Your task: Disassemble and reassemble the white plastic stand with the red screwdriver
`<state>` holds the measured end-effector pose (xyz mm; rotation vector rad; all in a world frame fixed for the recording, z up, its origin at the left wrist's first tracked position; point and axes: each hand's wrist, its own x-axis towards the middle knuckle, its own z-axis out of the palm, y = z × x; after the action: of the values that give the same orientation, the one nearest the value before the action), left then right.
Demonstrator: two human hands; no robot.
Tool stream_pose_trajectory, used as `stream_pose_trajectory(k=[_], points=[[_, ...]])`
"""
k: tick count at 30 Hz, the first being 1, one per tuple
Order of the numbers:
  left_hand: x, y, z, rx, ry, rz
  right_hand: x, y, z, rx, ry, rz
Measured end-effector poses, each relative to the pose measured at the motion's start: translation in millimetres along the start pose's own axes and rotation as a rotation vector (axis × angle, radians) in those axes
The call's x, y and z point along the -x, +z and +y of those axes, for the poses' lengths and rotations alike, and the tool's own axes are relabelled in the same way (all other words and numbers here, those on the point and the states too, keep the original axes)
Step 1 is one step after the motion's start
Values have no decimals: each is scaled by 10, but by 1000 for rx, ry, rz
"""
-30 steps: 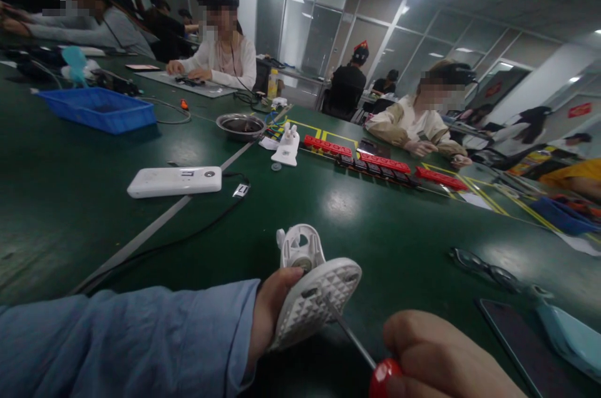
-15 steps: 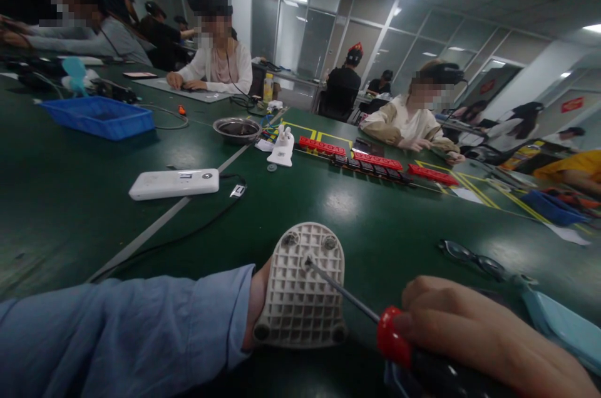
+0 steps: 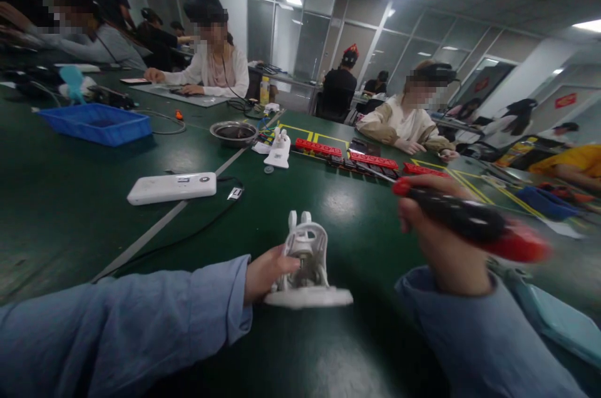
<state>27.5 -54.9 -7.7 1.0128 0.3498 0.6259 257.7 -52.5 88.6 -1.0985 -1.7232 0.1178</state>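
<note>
My left hand (image 3: 268, 273) is closed on a white plastic stand (image 3: 310, 296) with a flat base and an arched upright part, its thumb on the near side by a metal post or screw inside the arch. The stand is upright, base down, just above or on the green table; I cannot tell which. My right hand (image 3: 453, 254) grips a screwdriver (image 3: 462, 213) with a red and black handle, raised to the right of the stand. Its shaft points left and away, clear of the stand. The handle's end is smeared by motion.
Beyond the stand lie a similar white part (image 3: 278, 154), a metal bowl (image 3: 233, 133), red strips (image 3: 373, 160) and a blue tray (image 3: 96, 124). A white power bank (image 3: 171, 188) with a cable is to the left, a light-blue case (image 3: 563, 323) to the right. Co-workers sit across the table.
The stand has turned from showing its gridded underside to standing base down. The screwdriver has left the hole in the underside and moved up and away with my right hand.
</note>
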Motion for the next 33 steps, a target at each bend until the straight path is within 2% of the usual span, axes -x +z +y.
stream_pose_trajectory(k=[1, 3, 6, 8, 10, 15, 16, 18, 19, 21, 23, 25, 27, 29, 30, 31, 33], points=[[-23, -43, 17, -162, 72, -11, -25, 99, 129, 22, -5, -81], [-62, -103, 55, -442, 174, -29, -15, 300, 380, 97, -86, -326], [-93, -140, 91, -707, 198, 6, 109, 552, 617, 285, -109, -653], [-98, -156, 100, -793, 189, 16, 200, 656, 657, 427, -102, -785], [-97, -181, 107, -877, 211, -9, 261, 709, 647, 513, -103, -828], [-83, -254, 132, -1089, 387, -53, 247, 668, 584, 561, -107, -842], [-79, -264, 134, -1102, 394, -55, 227, 643, 540, 574, -101, -825], [-70, -278, 130, -1112, 397, -59, 196, 608, 379, 491, -44, -712], [-64, -284, 124, -1116, 402, -62, 191, 610, 264, 345, 12, -633], [-52, -296, 105, -1126, 407, -62, 216, 671, -4, -147, 169, -504], [-40, -312, 83, -1111, 355, -47, 269, 799, -260, -643, 319, -529], [-34, -331, 66, -1079, 277, -37, 304, 936, -442, -875, 432, -568], [-38, -351, 59, -1073, 258, -54, 263, 997, -537, -968, 494, -529], [-47, -367, 59, -1099, 323, -83, 128, 935, -555, -959, 435, -418], [-49, -373, 58, -1111, 357, -97, 35, 862, -536, -857, 357, -362], [-49, -376, 57, -1124, 378, -106, -63, 775, -497, -676, 267, -304], [-33, -368, 50, -1161, 379, -80, -231, 608, -348, -103, 145, -256]])
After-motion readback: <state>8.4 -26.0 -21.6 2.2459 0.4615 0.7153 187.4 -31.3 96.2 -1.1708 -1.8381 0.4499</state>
